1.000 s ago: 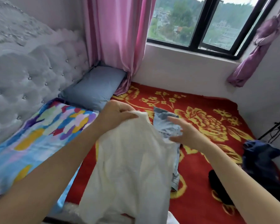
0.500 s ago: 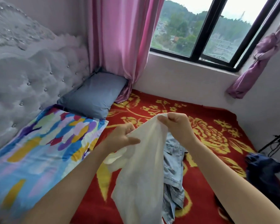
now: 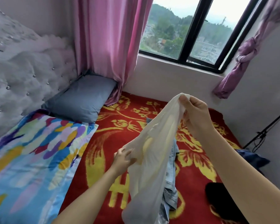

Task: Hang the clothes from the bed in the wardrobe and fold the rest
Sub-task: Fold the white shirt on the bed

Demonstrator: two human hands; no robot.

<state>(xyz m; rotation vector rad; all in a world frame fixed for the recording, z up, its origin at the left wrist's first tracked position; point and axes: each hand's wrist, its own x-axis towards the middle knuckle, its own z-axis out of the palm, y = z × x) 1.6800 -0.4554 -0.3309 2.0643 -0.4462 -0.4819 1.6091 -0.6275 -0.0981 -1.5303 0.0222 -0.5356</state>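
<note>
Head view: a white garment [image 3: 152,151] is held up over the bed [image 3: 120,135], its top edge pinched by the right hand [image 3: 196,110] and its side gripped lower down by the left hand [image 3: 121,160], so that it hangs slack between and below them. It is judged light, thin and limp, apt to bunch and slide. Hold would best be taken at both shoulders or the collar, so that it can be spread flat. Denim [image 3: 171,191] lies crumpled directly beneath it, and dark clothes [image 3: 252,159] are heaped near the bed's right edge. Open blanket is left between the denim and the quilt [image 3: 31,151], while the far side is closed by the wall under the window.
</note>
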